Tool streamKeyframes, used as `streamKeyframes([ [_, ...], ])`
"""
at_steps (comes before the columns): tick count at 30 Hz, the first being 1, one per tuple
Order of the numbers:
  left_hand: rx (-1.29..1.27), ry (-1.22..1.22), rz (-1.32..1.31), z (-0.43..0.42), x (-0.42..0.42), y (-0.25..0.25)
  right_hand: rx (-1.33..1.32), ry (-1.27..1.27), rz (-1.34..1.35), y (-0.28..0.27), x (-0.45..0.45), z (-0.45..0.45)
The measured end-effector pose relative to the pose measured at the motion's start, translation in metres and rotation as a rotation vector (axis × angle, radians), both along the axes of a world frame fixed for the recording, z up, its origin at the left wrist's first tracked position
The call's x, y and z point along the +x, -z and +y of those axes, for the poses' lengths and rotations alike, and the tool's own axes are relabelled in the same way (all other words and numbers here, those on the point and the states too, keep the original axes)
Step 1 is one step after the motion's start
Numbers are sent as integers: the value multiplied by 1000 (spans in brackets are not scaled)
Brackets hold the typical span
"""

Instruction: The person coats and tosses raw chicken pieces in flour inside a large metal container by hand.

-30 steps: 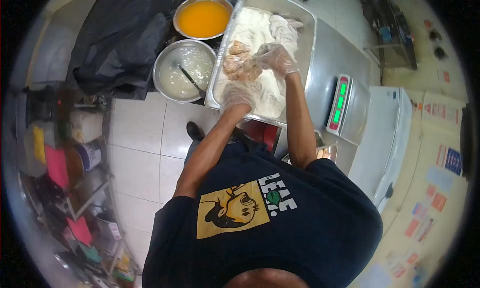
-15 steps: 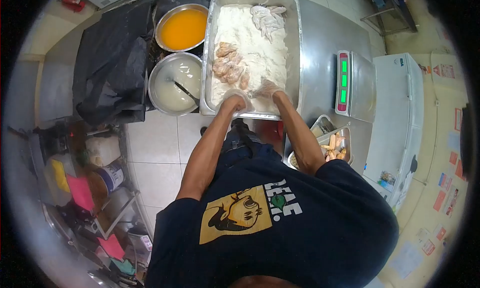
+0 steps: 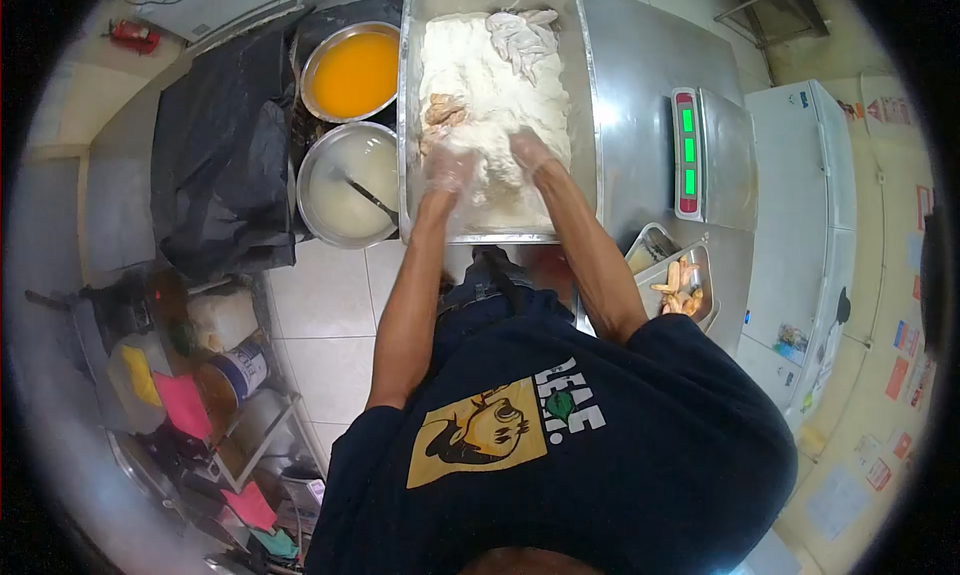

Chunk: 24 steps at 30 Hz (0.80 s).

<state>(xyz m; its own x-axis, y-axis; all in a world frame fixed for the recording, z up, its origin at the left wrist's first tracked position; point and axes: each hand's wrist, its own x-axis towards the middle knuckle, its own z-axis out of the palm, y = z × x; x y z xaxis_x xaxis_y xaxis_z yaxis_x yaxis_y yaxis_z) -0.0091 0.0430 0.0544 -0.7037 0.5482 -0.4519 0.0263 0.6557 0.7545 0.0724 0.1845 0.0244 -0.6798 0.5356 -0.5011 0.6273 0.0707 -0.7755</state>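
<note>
The raw-looking chicken pieces [image 3: 442,111] lie in white flour [image 3: 480,75] just beyond my left hand [image 3: 450,170], inside the deep metal tray [image 3: 587,165]. Both my hands are in clear gloves and low at the flour, well apart from each other, my right hand [image 3: 530,150] out to the other side; blur and powder hide the fingertips, so I can't tell whether either one pinches anything. I'd judge this step as working flour around the pieces, and a good next move calls for loose fingers kept inside the rim. Flour-coated pieces [image 3: 525,43] sit beyond my right hand, near the far end. Left of my hands are a bowl of orange liquid [image 3: 355,72] and, nearer me, a bowl of cloudy liquid [image 3: 340,203] with a dark-handled utensil [image 3: 372,198]. To the right, the steel counter [image 3: 635,115] carries a digital scale [image 3: 728,155], with a small tray [image 3: 712,295] of browned pieces [image 3: 680,287] closer to me. Past that stands a white freezer [image 3: 788,165]; pale tiles [image 3: 325,375] cover the floor on my left.
</note>
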Motion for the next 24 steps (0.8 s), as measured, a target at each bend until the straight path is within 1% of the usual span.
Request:
streamKeyframes([
  [1, 55, -43, 166, 1, -11, 21, 0, 11, 4, 7, -12, -3],
  [2, 113, -85, 330, 3, -23, 34, 136, -27, 42, 19, -25, -1],
  [3, 115, -70, 330, 6, -39, 35, 272, -63, 77, 27, -31, 1],
  [4, 57, 40, 327, 9, -55, 35, -80, -30, 86, -27, -28, -5],
  [5, 0, 150, 324, 15, -65, 30, -80, -16, 87, -44, -28, 1],
  [7, -179, 465, 417, 34, -81, -10, 172, -408, 210, -55, -27, 12],
  [8, -180, 639, 513, 50, -97, 5, 311, -521, 85, -31, -28, 18],
  [9, -178, 814, 609, 59, -108, 24, 307, -510, 84, -25, -26, 11],
  [11, -172, 869, 683, 61, -103, 39, 535, -520, -358, -18, -27, -21],
  [13, -585, 886, 431, 63, -85, 6, 948, -347, -353, 56, -32, -53],
  [14, -639, 908, 399, 65, -83, 12, 1038, -213, -252, 22, -28, -60],
  [15, -624, 934, 373, 66, -85, 17, 1029, -204, -257, 28, -24, -53],
  [16, -573, 966, 352, 66, -88, 24, 910, -333, -169, 27, -18, -45],
  [17, -531, 986, 324, 63, -88, 31, 679, -459, -171, 25, -12, -32],
  [18, -499, 1001, 303, 60, -88, 33, 432, -557, -190, 8, -7, -18],
  [19, -483, 1006, 301, 59, -89, 34, 319, -673, -169, -8, 1, -1],
  [20, -480, 1007, 306, 56, -87, 32, 395, -700, 0, 38, 21, 14],
  [22, -492, 1008, 335, 55, -87, 26, 303, -904, -214, -43, 24, 36],
  [24, -492, 1028, 360, 67, -97, 24, 522, -718, -416, -27, 20, 57],
])
